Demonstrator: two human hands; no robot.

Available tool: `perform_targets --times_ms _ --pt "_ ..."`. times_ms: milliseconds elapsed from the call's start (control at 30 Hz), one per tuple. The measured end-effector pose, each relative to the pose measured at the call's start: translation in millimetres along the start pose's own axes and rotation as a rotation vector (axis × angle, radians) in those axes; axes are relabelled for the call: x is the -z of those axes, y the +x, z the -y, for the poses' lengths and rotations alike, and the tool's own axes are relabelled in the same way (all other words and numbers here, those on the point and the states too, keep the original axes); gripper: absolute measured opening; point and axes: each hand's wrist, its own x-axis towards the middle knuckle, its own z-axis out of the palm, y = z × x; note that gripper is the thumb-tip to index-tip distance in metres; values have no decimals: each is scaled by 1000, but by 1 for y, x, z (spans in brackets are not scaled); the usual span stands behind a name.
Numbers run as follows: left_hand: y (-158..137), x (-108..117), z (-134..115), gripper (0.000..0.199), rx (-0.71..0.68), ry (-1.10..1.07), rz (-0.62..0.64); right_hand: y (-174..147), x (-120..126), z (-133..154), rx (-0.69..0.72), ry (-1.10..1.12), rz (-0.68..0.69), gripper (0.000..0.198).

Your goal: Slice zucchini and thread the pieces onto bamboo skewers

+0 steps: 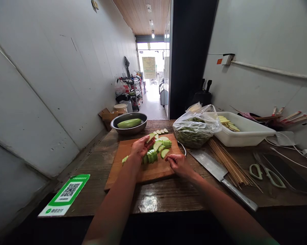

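My left hand (140,147) is above the wooden cutting board (125,146), its fingers closed round a pale green zucchini slice (150,137). Closed in a pinch, my right hand (178,164) is at the board's right side, on what looks like a thin bamboo skewer, mostly hidden by the fingers. Another zucchini slice (165,153) is right at those fingertips; whether the skewer runs through it I cannot tell. Between the hands lie rows of cut zucchini (151,156). Several pieces on a skewer (160,131) rest beyond the board.
A metal bowl (115,126) holds a whole zucchini (129,123). To the right are a plastic bag of greens (196,131), a white tub (245,134), a cleaver (209,165), loose bamboo skewers (227,163), scissors (273,177) and a phone (288,172). A QR-code card (66,195) lies front left.
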Motion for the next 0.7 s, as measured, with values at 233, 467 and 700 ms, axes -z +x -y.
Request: perform_targets --times_ms 233,467,700 --pt "-3 -2 3 6 -89 68 -37 0 -1 -3 -6 -49 -5 24" --pt "-5 -4 9 9 -59 124 -27 0 -1 -5 -34 -53 -6 24" --pt "-4 -4 11 10 9 179 2 -1 2 -1 -34 -64 4 24"
